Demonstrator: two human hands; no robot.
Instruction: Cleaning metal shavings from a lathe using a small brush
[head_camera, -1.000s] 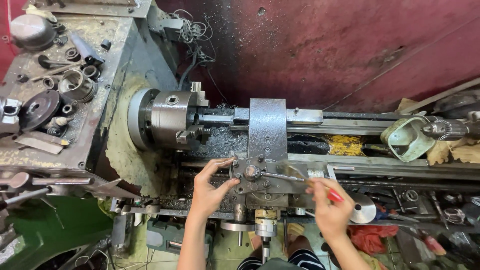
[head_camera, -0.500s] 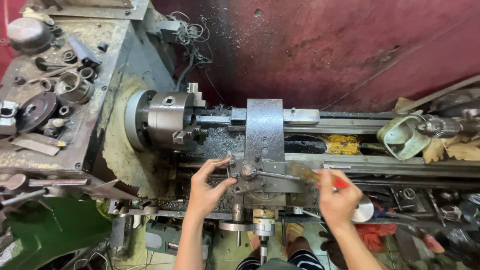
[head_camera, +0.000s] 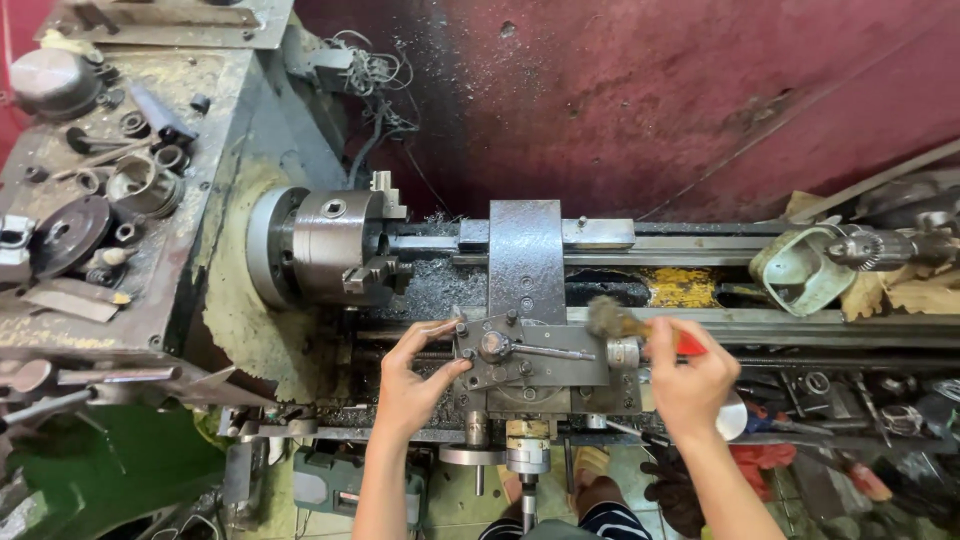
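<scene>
Tool post (head_camera: 530, 358) at frame centre touched by left hand (head_camera: 412, 385), fingers spread open; brush (head_camera: 640, 330) gripped in right hand (head_camera: 690, 380).

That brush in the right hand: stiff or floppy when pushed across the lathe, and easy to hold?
The brush looks light: the right hand carries it alone. Its bristle head, blurred in the head view, looks frayed and soft, so it would probably splay and bend against the tool post rather than scrape. The red handle seems rigid; the oily, chip-covered machine suggests it may be slippery.
</scene>
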